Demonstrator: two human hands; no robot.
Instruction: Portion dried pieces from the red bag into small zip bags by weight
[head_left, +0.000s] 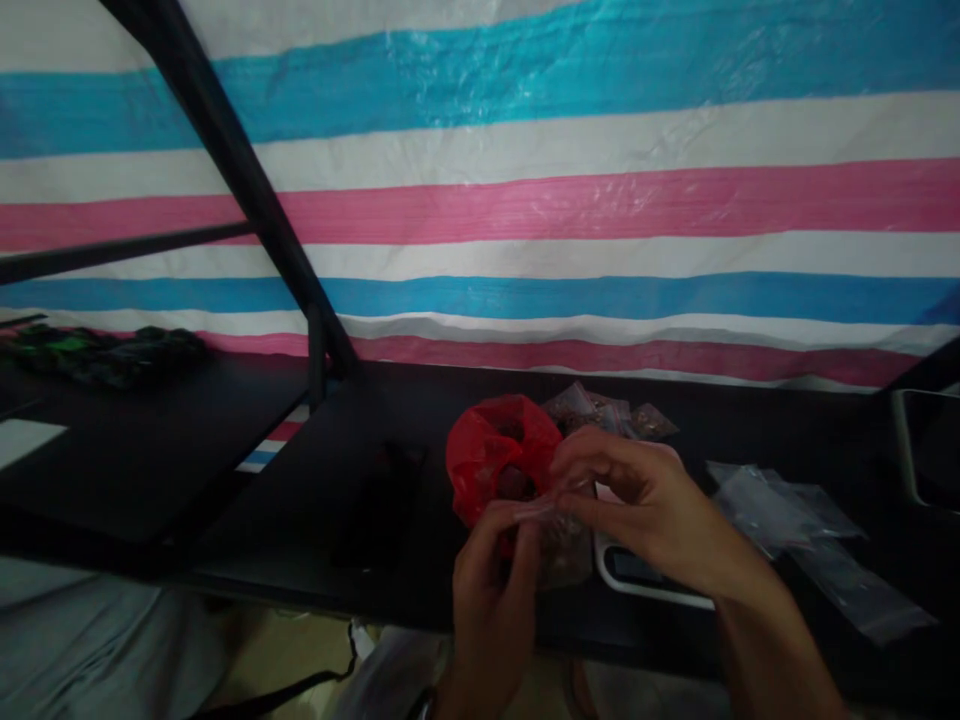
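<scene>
Between both hands is a small clear plastic bag, its top edge pinched; its contents are too blurred to name. My left hand is closed on the left part of that edge, thumb against fingers. From the right, my right hand pinches the other end of the edge. Just behind the hands an open red plastic bag stands with its mouth upward and something dark inside. Partly hidden under my right hand lies a white device with a dark display, like a small scale.
Several filled clear bags lie behind the hands. Flat clear bags are spread on the black table to the right. A tablet-like device stands at the far right. A black frame post rises left, before a striped tarp.
</scene>
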